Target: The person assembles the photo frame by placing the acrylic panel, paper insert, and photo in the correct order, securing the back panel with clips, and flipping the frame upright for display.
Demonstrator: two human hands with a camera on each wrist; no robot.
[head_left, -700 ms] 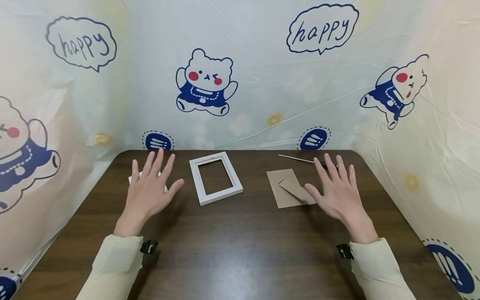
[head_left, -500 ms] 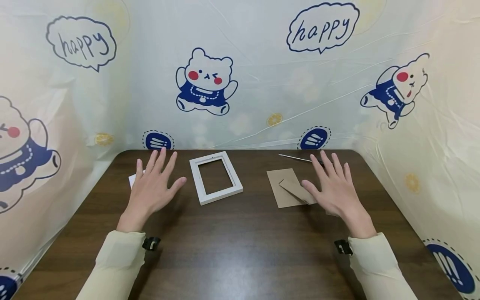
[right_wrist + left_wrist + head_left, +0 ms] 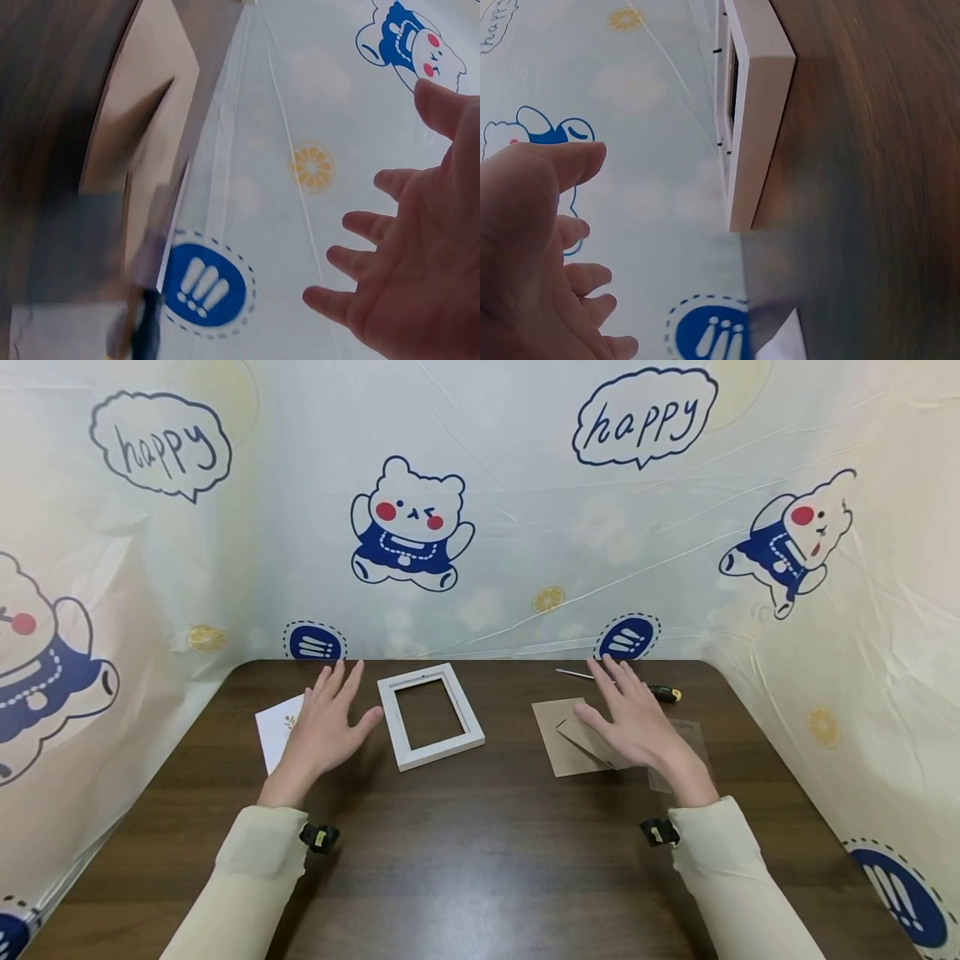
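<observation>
My left hand (image 3: 325, 727) hovers over the left of the table, fingers straight and thumb out, holding nothing. Partly hidden behind it lies a white card with a gold print (image 3: 273, 731). Just right of its thumb is an empty white picture frame (image 3: 442, 751), also in the left wrist view as a white frame (image 3: 763, 112). On the other side my right hand (image 3: 633, 722) is spread in the air above a brown backing board (image 3: 551, 739) with a raised flap-like stand, seen too in the right wrist view as a brown board (image 3: 142, 90).
Behind the right hand lies a screwdriver with a black and yellow handle (image 3: 664, 693). A clear sheet (image 3: 696, 747) lies by the right wrist, partly covered. A printed curtain (image 3: 510, 527) rises behind the dark wooden table (image 3: 480, 852).
Both hands have moved inward: the left to the right, uncovering more of the card, and the right to the left, uncovering the screwdriver handle and clear sheet. The objects have stayed put.
</observation>
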